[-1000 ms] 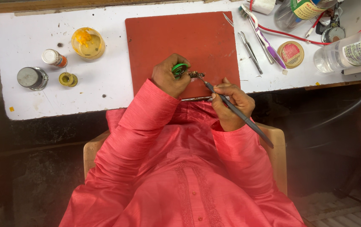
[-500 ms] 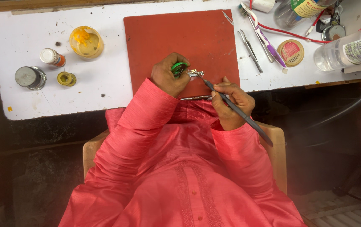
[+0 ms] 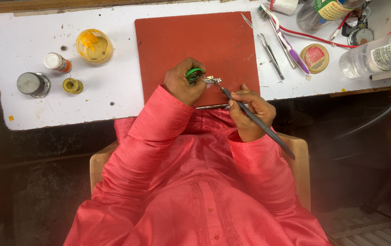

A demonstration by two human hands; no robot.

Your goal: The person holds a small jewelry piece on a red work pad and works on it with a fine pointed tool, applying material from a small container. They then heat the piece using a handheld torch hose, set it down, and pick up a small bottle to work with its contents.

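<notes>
My left hand (image 3: 182, 84) rests on the near edge of a red-brown board (image 3: 195, 45) and grips a small green round object (image 3: 194, 74) with a little silver metal piece (image 3: 211, 80) sticking out of it. My right hand (image 3: 249, 111) holds a long dark grey tool (image 3: 259, 122) like a pen, its tip touching the silver piece. Both arms wear pink-red sleeves.
The white table (image 3: 113, 91) carries a yellow-stained dish (image 3: 94, 45), a small capped bottle (image 3: 58, 62), a metal tin (image 3: 33, 84) and a yellow ring (image 3: 72, 85) at left. At right lie tweezers (image 3: 271, 55), a toothbrush (image 3: 286, 41), a round lidded tin (image 3: 314, 57), a clear plastic bottle (image 3: 378, 57) and red wire (image 3: 387, 32).
</notes>
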